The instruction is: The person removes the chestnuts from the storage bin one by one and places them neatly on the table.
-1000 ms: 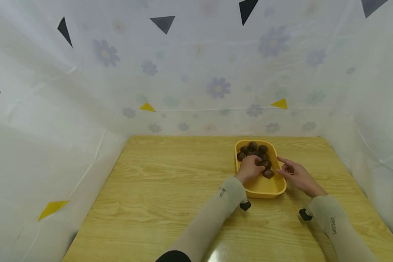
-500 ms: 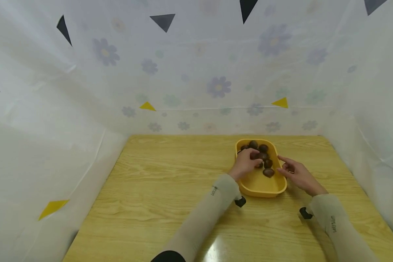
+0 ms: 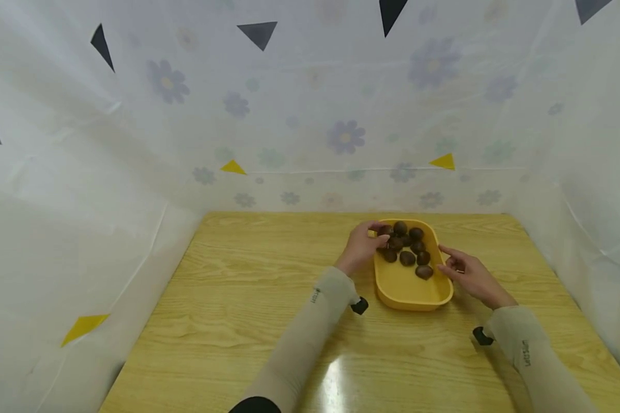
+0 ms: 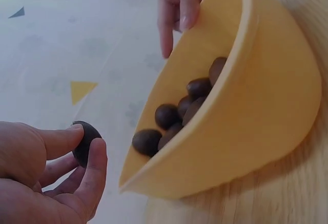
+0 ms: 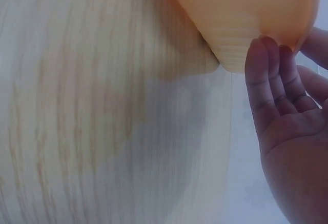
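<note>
In the head view, my left hand (image 3: 363,248) is at the left rim of a yellow plastic container (image 3: 408,295). Thumb and fingertips pinch a dark brown chestnut (image 4: 87,143), seen in the left wrist view just outside the container's far corner. Several more chestnuts (image 3: 407,258) lie loose inside, mostly toward the far end. On the opposite side, my right hand (image 3: 473,281) holds the container's right rim between thumb and fingers. The right wrist view shows its fingers (image 5: 258,75) against the outer wall.
The container stands on a light wood-grain table (image 3: 268,298), near its back right. White sheeting (image 3: 310,103) with printed flowers and black and yellow triangles encloses the back and sides. Each wrist carries a small black camera.
My left hand has moved left from among the chestnuts to the container's left rim, uncovering the chestnuts it hid. The right hand and container have stayed almost still.
</note>
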Motion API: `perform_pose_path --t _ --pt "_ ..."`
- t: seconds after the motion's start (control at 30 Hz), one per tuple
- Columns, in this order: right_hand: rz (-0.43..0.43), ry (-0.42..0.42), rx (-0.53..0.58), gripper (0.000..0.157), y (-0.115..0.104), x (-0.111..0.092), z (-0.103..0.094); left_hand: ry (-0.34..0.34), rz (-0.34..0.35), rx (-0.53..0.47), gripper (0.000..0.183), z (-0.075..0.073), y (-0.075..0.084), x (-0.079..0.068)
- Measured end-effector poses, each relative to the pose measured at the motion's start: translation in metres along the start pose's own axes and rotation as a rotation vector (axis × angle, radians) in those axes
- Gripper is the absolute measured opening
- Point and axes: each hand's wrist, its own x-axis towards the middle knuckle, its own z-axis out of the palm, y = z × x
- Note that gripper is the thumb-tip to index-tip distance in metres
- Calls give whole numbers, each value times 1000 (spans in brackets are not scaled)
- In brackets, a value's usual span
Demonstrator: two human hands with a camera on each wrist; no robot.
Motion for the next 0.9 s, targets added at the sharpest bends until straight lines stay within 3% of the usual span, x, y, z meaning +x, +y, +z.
perform_pose_path --t 0.33,0.67,0.9 --pt "9 -2 -1 67 0 -2 -1 38 14 -42 38 -33 -16 5" --pt "15 -2 10 67 -1 -3 0 79 -6 -91 37 -47 -37 5" --pt "10 -5 13 67 0 -3 1 120 -20 73 36 -54 -52 5"
